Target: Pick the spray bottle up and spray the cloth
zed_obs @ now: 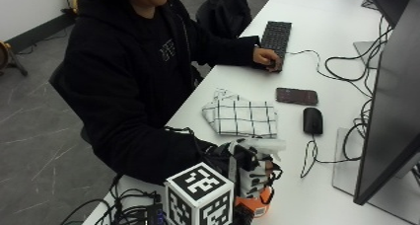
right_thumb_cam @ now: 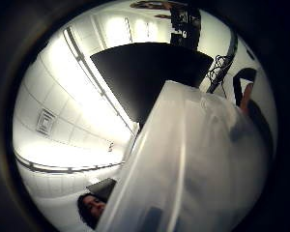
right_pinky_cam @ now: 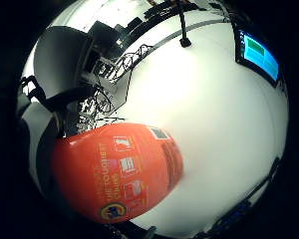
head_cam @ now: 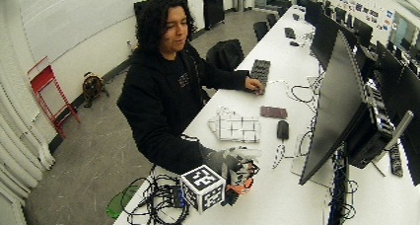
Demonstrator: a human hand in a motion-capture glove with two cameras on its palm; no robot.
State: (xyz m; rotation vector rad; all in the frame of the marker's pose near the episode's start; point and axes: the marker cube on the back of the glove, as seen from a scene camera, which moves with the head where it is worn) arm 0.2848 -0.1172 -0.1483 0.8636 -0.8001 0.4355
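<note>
Close up, little-finger palm view: orange bottle fills much of the frame, white desk beyond. Thumb palm view: its translucent sprayer head sits right against the palm. Outside view: right hand near the desk edge, fingers curled round the bottle. Checked cloth lies flat beyond, apart from the hand, near a phone and mouse. Step, I judge: pickup. Next: aim nozzle at cloth, squeeze trigger.

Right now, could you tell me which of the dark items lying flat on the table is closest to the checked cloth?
The phone, just past the checked cloth corner. The mouse lies farther off to the side, and the keyboard sits beyond, under the bare hand.
</note>
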